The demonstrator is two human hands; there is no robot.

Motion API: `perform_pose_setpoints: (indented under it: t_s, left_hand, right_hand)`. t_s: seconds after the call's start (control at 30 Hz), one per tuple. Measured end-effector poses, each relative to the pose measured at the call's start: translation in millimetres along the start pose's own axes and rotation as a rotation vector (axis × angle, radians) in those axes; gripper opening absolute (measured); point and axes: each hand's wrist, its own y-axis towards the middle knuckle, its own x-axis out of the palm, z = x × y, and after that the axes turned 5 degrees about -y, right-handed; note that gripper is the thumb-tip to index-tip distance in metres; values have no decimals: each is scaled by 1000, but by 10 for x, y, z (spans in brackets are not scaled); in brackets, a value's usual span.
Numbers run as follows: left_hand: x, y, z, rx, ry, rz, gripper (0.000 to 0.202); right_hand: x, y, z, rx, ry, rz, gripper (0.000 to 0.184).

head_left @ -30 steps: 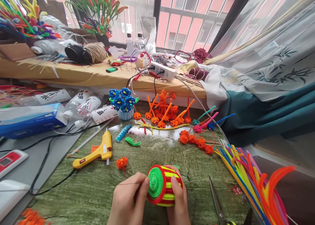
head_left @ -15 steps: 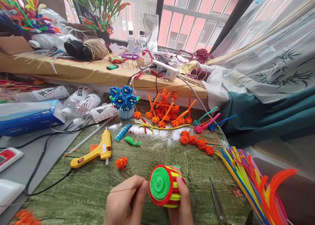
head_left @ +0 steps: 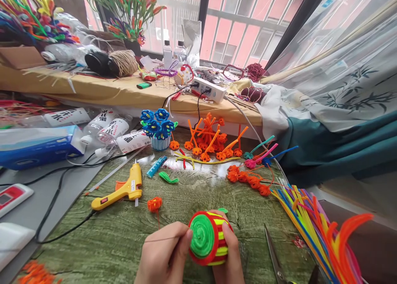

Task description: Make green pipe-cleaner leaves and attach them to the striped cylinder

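The left hand has its fingertips pinched together on a thin dark strand at the green end of a striped barrel; whether the strand is thread or wire is hard to make out. The right hand is curled around the barrel's red and yellow side, thumb along the stripes, holding it tilted above the table with its coiled green face toward the left hand. Just beyond the hands lies an orange flower, with a yellow glue gun to its left. Scissors lie to the right of the barrel, near a bundle of coloured pipe cleaners. Farther out are a curled green piece and a blue tube. Behind them, a pot of blue flowers stands left of an orange cluster. A white power strip rests on the cloth-covered ledge at the back.
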Motion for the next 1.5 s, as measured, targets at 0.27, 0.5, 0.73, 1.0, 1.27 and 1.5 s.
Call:
perform_pose_setpoints:
  t_s: [0.27,0.5,0.73,1.0,1.27,1.5]
  left_hand:
    - [34,-22,-50,59,-10,-76,26]
    - [-43,13,-6,3,-54,-100,25]
    - [-26,8,-36,-5,-66,-102,24]
    - [-22,14,-74,26,-32,-152,24]
    - [-21,29,-82,8,-41,-167,24]
    - [9,41,-81,-23,-75,-183,26]
  right_hand:
    - [-7,-3,17,-8,4,-46,34]
    - [-25,-7,26,-19,1,-44,34]
    - [-23,-7,37,-31,-2,-50,34]
    - [-49,25,70,-56,-33,-33,36]
    - [-33,12,53,-47,-39,-25,36]
    - [-15,22,35,-38,-8,-17,37]
